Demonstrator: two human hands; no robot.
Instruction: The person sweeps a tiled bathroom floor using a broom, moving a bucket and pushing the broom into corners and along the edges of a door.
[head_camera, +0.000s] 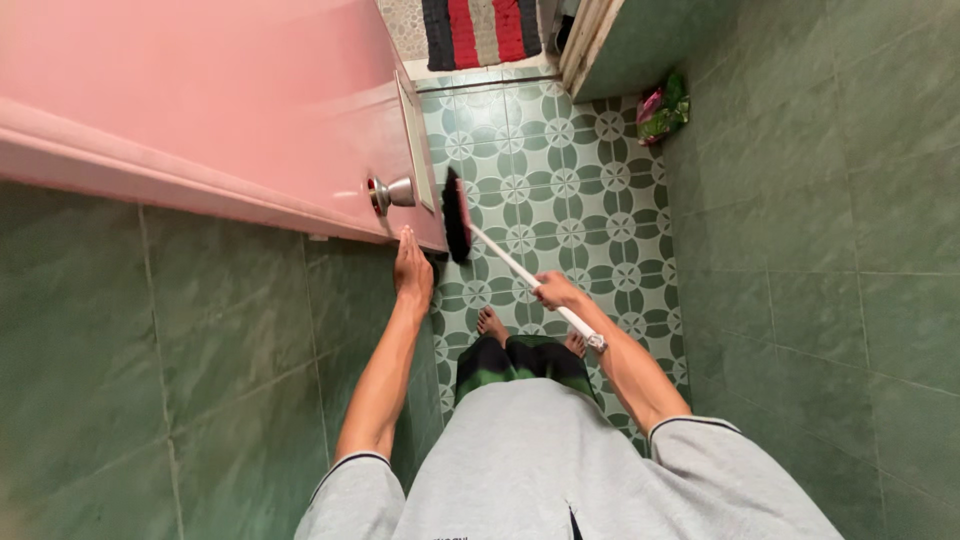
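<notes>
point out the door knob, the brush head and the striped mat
door knob (392, 193), head view, on the round metal knob of the pink door
brush head (456, 214), head view, on the dark bristle block
striped mat (480, 30), head view, on a red stripe near its middle

Green tiled walls (830, 250), patterned floor (570, 200)

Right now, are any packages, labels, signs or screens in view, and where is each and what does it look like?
Package: one crumpled soft bag, pink and green, on the patterned floor in the far right corner, against the green tiled wall and beside the door frame.
No signs or screens show.
The left hand rests on the pink door; the right hand grips the white brush handle.
</notes>
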